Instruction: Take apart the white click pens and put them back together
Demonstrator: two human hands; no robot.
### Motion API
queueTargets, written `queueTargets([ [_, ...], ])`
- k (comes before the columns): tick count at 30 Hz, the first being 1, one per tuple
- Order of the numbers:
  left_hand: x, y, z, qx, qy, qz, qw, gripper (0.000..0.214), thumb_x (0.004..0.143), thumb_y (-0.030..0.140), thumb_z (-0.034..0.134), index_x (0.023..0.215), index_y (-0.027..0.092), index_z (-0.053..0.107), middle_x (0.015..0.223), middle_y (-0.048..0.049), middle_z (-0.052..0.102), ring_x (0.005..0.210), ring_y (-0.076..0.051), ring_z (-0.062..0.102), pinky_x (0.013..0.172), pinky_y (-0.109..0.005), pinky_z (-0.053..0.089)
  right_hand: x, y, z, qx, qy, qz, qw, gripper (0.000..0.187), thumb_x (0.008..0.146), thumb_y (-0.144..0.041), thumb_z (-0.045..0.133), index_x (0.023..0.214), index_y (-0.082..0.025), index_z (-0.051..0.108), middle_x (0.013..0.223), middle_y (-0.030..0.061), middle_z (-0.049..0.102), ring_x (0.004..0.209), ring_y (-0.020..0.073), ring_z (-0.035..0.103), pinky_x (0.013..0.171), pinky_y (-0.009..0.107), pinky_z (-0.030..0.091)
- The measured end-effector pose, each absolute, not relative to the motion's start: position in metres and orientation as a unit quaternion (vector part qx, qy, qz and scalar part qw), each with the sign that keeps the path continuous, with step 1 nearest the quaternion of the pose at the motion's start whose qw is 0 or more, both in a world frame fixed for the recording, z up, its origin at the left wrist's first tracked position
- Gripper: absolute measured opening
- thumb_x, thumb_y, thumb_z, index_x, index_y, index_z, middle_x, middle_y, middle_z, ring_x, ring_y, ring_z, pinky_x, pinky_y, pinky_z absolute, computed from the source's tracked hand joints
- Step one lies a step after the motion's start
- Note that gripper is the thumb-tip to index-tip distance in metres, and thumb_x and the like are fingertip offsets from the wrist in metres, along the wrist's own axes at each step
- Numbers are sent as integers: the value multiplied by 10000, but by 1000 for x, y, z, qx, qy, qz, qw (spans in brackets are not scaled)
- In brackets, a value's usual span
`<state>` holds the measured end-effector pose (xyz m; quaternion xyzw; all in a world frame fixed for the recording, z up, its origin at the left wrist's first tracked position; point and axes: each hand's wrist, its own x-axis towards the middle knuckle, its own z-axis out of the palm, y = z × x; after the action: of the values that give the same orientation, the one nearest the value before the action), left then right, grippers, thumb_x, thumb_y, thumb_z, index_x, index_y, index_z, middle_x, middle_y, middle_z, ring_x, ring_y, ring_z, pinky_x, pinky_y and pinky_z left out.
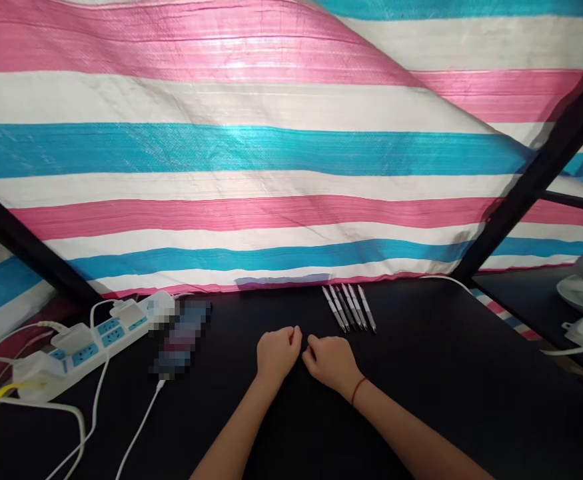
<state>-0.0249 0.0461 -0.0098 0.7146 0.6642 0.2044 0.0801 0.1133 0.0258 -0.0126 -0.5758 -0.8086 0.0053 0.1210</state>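
Two curled hands on a black table, a row of pens just beyond

From where I stand, the left hand (278, 353) and the right hand (334, 361) sit close together over the middle of the table (431, 380), thumb sides facing, with a narrow gap between them. Both are clenched into loose fists, backs showing; I can't see inside the curled fingers, so I can't tell whether either one grasps anything. A thin red string (357, 391) circles the right wrist.

The pens (355, 308) lie flat on the black top, straight ahead of the right hand, near its knuckles but apart from them. From the left hand they are ahead and off to the right, a bit farther away. They rest side by side on a slant, far ends leaning left, and the rightmost one is set slightly apart from its neighbours.

Over to the left of the hands, well apart from them, a blurred-out phone (181, 339) lies with a white cable (140, 421) running into its near end. Beyond it, toward the left edge, a white power strip (110, 337) is crowded with plugs and wires. A pink, white and blue striped sheet (231, 213) hangs behind everything.
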Motion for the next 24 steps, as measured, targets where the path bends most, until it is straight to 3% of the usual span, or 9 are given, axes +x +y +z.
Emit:
queueTargets([
  [6,-7,45,-11,729,649,200,86,436,921,342,347,577,193,571,583,-1,639,554,-126,563,539,-260,215,113,31,-12,-571,-810,35,130,188,847,-273,473,867,-211,649,689,28,705,586,181,641,495,283,195],
  [24,-14,44,-5,783,588,158,125,450,940,344,311,594,200,559,593,-2,648,582,-161,603,668,-293,323,122,28,-4,-538,-828,100,122,225,885,-267,452,806,-216,657,676,15,706,578,148,633,513,262,248],
])
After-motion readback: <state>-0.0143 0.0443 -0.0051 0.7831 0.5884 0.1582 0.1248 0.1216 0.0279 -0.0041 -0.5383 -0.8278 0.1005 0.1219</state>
